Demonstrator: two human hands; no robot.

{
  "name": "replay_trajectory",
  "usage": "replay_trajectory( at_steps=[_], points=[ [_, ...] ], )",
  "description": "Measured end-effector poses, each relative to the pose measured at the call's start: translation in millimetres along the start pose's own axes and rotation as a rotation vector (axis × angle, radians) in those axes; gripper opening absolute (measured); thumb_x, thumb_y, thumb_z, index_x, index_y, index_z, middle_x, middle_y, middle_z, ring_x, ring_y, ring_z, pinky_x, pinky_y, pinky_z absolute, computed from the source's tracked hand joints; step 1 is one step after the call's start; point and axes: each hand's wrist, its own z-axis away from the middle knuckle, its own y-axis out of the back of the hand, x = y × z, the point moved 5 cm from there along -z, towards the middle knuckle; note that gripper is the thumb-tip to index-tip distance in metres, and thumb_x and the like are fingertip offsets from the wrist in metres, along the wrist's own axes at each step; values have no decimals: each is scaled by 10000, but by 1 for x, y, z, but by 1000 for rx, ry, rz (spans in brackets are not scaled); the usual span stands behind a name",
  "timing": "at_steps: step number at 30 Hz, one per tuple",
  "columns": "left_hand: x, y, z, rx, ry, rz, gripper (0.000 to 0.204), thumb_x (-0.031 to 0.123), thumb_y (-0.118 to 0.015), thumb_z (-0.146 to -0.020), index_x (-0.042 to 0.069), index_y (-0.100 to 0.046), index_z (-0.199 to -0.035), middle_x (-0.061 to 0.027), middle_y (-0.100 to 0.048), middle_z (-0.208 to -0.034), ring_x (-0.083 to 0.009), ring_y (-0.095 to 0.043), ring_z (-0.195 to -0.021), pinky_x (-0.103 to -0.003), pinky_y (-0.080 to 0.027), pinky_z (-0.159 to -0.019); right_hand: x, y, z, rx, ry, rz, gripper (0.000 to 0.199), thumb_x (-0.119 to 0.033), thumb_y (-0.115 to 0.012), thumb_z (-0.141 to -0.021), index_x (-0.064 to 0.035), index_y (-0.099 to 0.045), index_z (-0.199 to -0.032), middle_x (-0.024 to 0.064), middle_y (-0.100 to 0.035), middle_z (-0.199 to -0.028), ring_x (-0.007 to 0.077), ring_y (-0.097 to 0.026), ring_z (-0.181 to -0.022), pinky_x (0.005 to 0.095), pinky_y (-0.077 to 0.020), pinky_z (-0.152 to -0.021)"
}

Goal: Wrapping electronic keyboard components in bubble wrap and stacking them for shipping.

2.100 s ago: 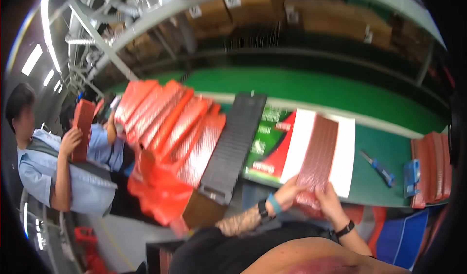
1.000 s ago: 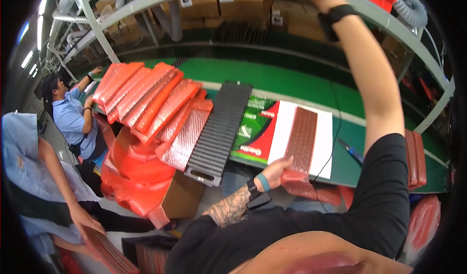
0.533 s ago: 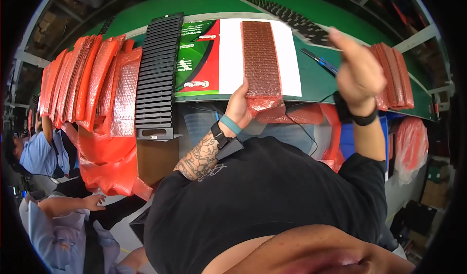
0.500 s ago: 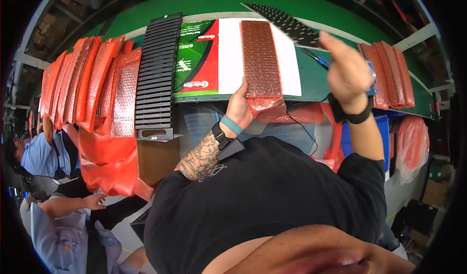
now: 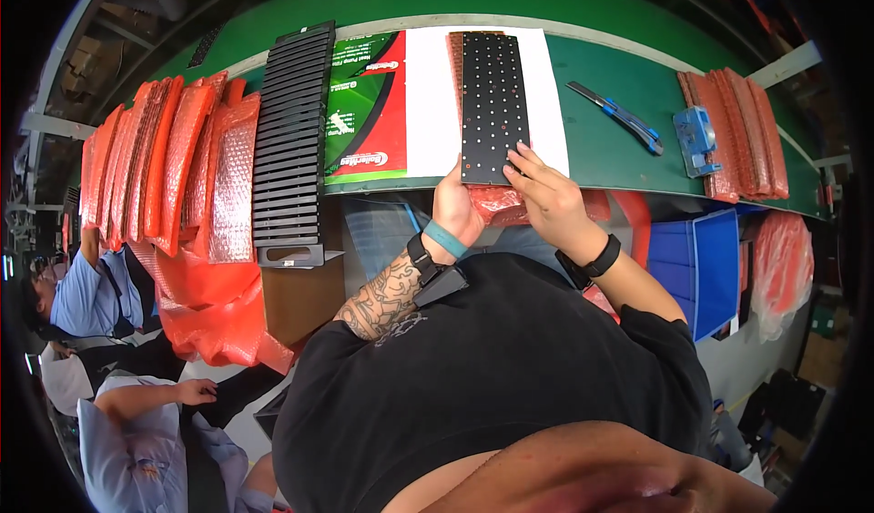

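both forearms come up from the lower edge and meet at the near edge of the green workbench (image 5: 628, 149); the left hand (image 5: 455, 211), tattooed forearm angled up from the left and two bands at the wrist, sits at the bench edge with its fingers curled round the near left corner of a long black perforated panel (image 5: 492, 103); the right hand (image 5: 551, 202), a dark band on its wrist, lies flatter, its fingers spread narrowly and the fingertips (image 5: 521, 153) pressing down on the panel's near right corner; so both hands are closed on or against the panel, not open.

the panel lies lengthwise away from the person on a white sheet (image 5: 428, 103), covering a strip of red bubble wrap (image 5: 499, 205) whose near end bulges out under the hands; just left of the sheet lies a green and red printed card (image 5: 364, 103), and beyond that a black slotted tray (image 5: 289, 144) and a row of red bubble-wrap sleeves (image 5: 173, 167).

to the right, well apart from the hands, a blue-handled utility knife (image 5: 614, 112), a small blue tool (image 5: 696, 140) and another stack of red sleeves (image 5: 737, 131); other people in light blue shirts (image 5: 91, 294) sit at lower left.
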Motion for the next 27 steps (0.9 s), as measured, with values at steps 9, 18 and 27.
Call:
replay_trajectory(
  at_steps=[9,18,27],
  points=[
    [-1,6,-6,-16,-23,4,503,368,-255,-1107,11,-455,-1398,-174,-568,-1369,-335,-588,-1234,-505,-495,-1055,77,11,-57,-3,-441,-220,384,-258,-777,-842,-1,-716,-1121,207,-719,-1090,354,-688,-1055,394,-535,-943],
    [-9,18,-5,144,-79,-86,557,423,-262,-1106,-16,-453,-1390,-175,-572,-1359,-339,-594,-1226,-503,-498,-1057,171,-75,-130,-71,-451,-17,698,-341,-800,-826,29,-554,-1364,295,-523,-1366,421,-527,-1269,428,-442,-1070],
    [-11,17,-7,29,-42,-23,598,459,-274,-1096,-25,-414,-1418,-171,-563,-1368,-336,-586,-1243,-513,-497,-1055,167,-80,-125,-21,-434,-50,652,-320,-795,-823,38,-590,-1328,302,-476,-1403,444,-470,-1314,444,-383,-1124]
  ],
)
